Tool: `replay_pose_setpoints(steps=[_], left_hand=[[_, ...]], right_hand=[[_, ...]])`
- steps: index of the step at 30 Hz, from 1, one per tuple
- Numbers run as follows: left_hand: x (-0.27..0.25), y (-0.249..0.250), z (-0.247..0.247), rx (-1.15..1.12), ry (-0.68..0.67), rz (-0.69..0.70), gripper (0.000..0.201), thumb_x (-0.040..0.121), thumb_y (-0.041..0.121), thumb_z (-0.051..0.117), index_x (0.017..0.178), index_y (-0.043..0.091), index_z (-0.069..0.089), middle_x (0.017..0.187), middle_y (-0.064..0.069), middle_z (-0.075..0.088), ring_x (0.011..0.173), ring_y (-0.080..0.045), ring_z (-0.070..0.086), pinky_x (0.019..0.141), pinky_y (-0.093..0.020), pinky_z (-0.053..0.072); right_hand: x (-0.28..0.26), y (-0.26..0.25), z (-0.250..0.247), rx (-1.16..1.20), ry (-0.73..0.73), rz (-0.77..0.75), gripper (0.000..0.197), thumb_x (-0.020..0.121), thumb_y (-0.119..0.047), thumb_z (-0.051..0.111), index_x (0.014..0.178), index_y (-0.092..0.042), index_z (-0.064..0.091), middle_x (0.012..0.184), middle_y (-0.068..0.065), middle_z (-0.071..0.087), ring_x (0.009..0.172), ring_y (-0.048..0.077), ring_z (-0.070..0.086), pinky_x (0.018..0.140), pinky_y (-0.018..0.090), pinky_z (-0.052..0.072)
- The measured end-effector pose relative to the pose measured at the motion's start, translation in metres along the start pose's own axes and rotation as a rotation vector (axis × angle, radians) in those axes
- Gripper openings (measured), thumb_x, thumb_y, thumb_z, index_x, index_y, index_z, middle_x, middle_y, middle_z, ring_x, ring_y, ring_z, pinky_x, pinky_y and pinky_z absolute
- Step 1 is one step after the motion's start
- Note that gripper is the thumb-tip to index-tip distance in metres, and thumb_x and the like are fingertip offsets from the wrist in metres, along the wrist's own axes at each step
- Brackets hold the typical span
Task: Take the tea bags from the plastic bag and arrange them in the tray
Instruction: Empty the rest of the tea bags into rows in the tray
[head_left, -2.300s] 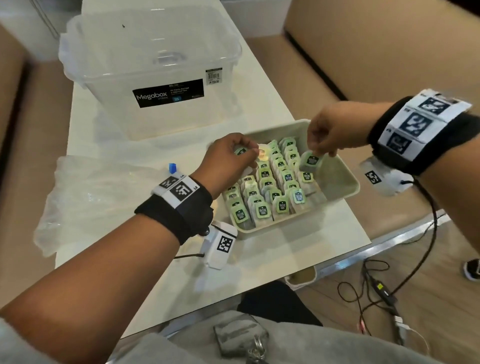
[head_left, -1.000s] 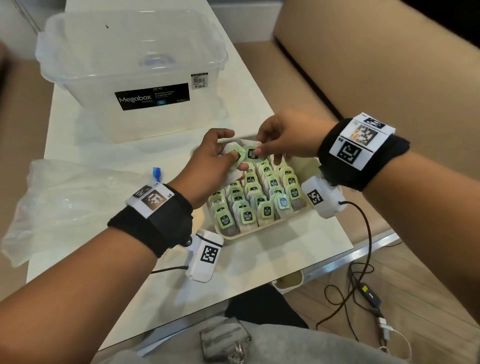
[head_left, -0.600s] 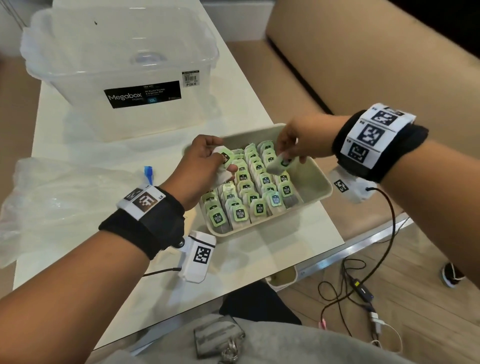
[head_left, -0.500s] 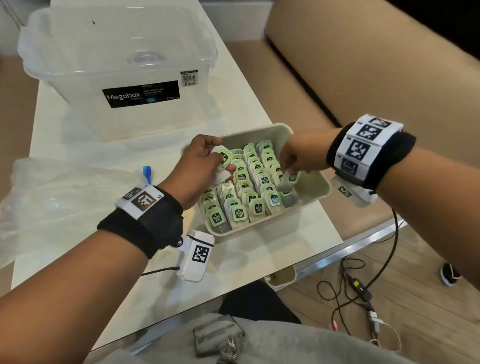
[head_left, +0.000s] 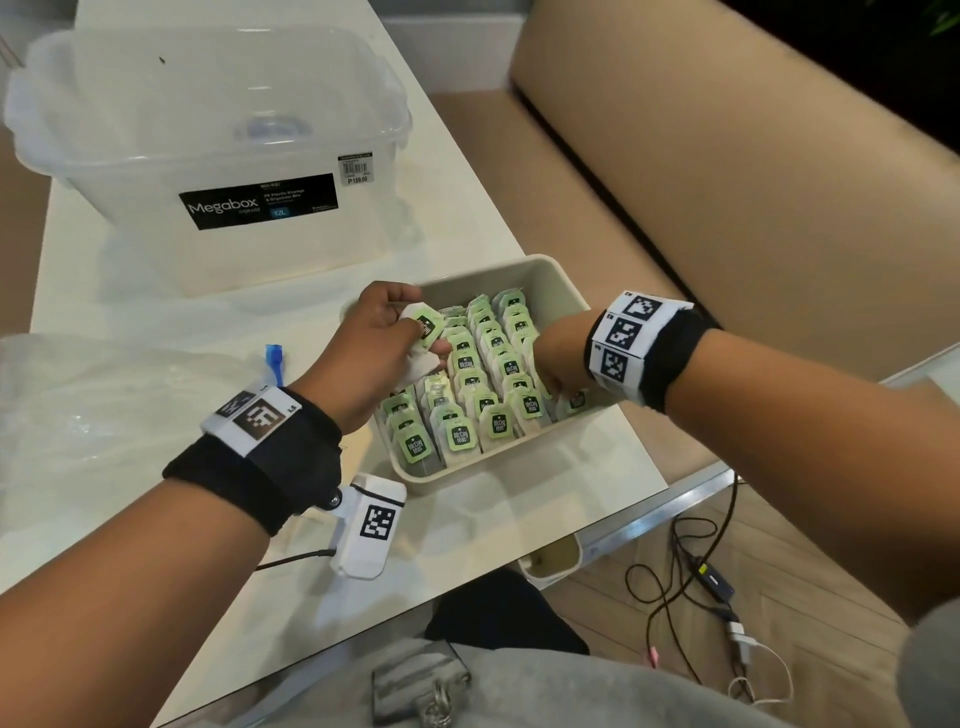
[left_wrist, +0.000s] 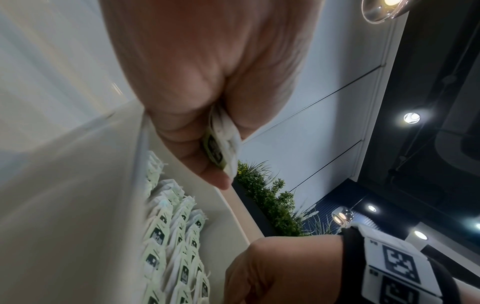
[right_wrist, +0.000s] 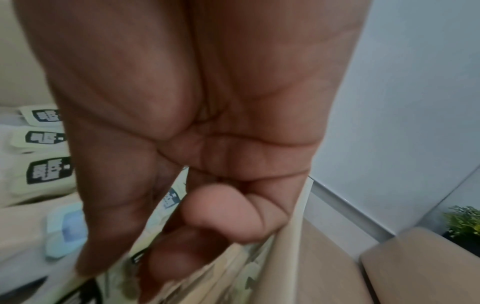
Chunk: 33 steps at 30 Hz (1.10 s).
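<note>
Since half a second ago the right hand (head_left: 558, 358) has dropped lower into the near right end of the tray (head_left: 550, 275), fingers now down among the rows; the left hand (head_left: 382, 338) has barely shifted.

The right fingers (right_wrist: 166, 257) point down beside the tray's right wall with a tea bag tag between them, probably seating a bag in the last row. Whether they pinch it or only push it is not clear, so grip state: cannot tell.

The left hand is clamped on a small bunch of tea bags (head_left: 423, 332), thumb and curled fingers squeezing the white sachets flat with one green tag facing out. It hovers over the tray's left rim, likely as a ready supply for the right hand.

Tea bags in tray (head_left: 467, 395): standing in tidy rows, green tags up, filling most of it; the far end is bare. The plastic bag (head_left: 104, 410) lies crumpled and flat on the left, contents not visible.

Surface: glossy white table (head_left: 467, 525), tray near its right edge. A clear Megabox storage bin (head_left: 208, 135) sits behind. A tan upholstered bench (head_left: 727, 182) runs along the right, with cables (head_left: 696, 577) on the wood floor. The left wrist view shows a planter with greenery (left_wrist: 267, 203) and ceiling spotlights.
</note>
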<state>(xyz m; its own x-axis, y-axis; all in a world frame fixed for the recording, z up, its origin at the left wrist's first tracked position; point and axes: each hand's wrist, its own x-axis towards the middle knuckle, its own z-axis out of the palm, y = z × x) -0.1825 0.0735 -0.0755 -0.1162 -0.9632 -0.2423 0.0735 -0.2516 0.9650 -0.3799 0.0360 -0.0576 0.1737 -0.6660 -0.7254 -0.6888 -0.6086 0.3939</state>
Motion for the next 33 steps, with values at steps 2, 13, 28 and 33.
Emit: replay_pose_setpoints(steps=[2, 13, 28, 33], left_hand=[[0.001, -0.001, 0.0, -0.008, 0.006, 0.0, 0.029, 0.097, -0.005, 0.039, 0.12, 0.011, 0.044, 0.11, -0.005, 0.05, 0.074, -0.007, 0.072, 0.058, -0.02, 0.055], [-0.001, 0.0, -0.001, 0.005, -0.014, 0.005, 0.026, 0.097, -0.003, 0.042, 0.108, 0.019, 0.05, 0.109, -0.01, 0.058, 0.082, -0.01, 0.073, 0.061, -0.022, 0.055], [-0.007, 0.002, -0.008, 0.043, -0.089, 0.107, 0.037, 0.088, 0.013, 0.068, 0.12, 0.02, 0.051, 0.114, -0.011, 0.066, 0.094, -0.024, 0.072, 0.083, -0.041, 0.057], [-0.011, 0.002, -0.019, 0.178, -0.093, 0.152, 0.032, 0.076, 0.023, 0.079, 0.103, 0.025, 0.061, 0.09, 0.009, 0.071, 0.087, -0.024, 0.071, 0.088, -0.048, 0.053]], right_hand=[[-0.001, 0.0, -0.002, 0.031, 0.043, 0.021, 0.032, 0.094, -0.023, 0.055, 0.124, -0.013, 0.059, 0.123, 0.002, 0.061, 0.099, 0.022, 0.058, 0.084, 0.026, 0.041], [-0.02, 0.008, -0.03, 0.364, 0.298, 0.0, 0.023, 0.091, -0.023, 0.061, 0.111, -0.014, 0.066, 0.11, 0.0, 0.067, 0.089, 0.017, 0.058, 0.075, 0.025, 0.042], [-0.038, -0.004, -0.059, 1.074, 0.64, -0.17, 0.011, 0.083, -0.022, 0.071, 0.091, -0.017, 0.065, 0.071, -0.005, 0.069, 0.054, -0.001, 0.062, 0.063, 0.027, 0.054], [-0.052, 0.009, -0.066, 1.156, 0.679, -0.234, 0.007, 0.087, -0.013, 0.067, 0.094, -0.013, 0.065, 0.075, 0.0, 0.07, 0.062, 0.009, 0.065, 0.066, 0.033, 0.055]])
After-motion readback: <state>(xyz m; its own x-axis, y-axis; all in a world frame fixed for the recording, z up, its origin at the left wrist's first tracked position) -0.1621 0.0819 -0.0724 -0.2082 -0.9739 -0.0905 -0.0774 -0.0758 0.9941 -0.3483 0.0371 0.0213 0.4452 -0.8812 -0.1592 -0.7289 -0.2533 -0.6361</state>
